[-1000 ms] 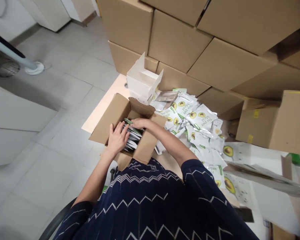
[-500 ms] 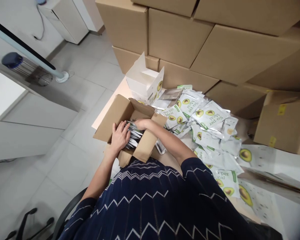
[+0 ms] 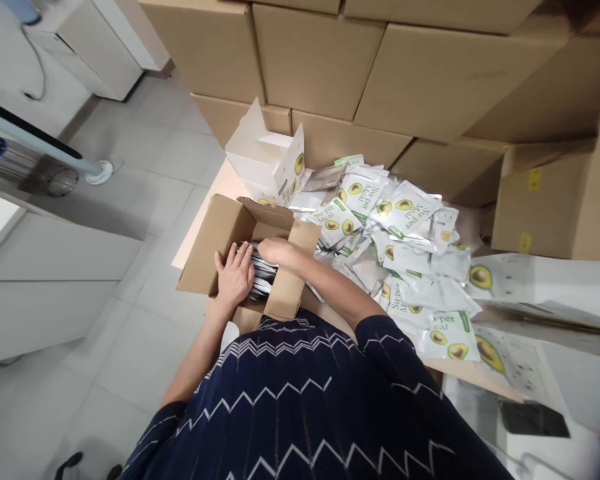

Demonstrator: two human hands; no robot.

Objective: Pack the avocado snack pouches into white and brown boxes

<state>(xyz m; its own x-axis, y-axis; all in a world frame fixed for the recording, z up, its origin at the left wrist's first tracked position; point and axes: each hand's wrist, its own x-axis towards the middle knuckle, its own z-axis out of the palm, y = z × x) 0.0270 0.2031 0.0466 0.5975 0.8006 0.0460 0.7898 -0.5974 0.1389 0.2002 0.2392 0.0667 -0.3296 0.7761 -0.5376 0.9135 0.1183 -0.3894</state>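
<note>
An open brown cardboard box (image 3: pixel 283 288) stands close to my body, its flaps folded out. Packed on edge inside it is a row of silvery pouches (image 3: pixel 263 270). My left hand (image 3: pixel 235 275) lies over the box's left side with its fingers stretched across the pouch edges. From the right, my right hand (image 3: pixel 275 251) reaches into the box by the far end of the row; its fingertips are hidden, so what they hold does not show. To the right spreads a heap of white pouches (image 3: pixel 405 210) printed with avocados and "Super Meal".
An open white carton (image 3: pixel 260 157) stands behind the box. Large cardboard boxes (image 3: pixel 320 60) are stacked along the back. Flattened avocado-print cartons (image 3: pixel 510 273) lie at right, with a dark phone-like slab (image 3: pixel 534 420) below. A grey-white cabinet (image 3: pixel 55 247) stands left.
The whole view has shifted, so the scene sits further left and the dark slab shows at lower right. Both hands stay at the box, the left fingers lying a little flatter.
</note>
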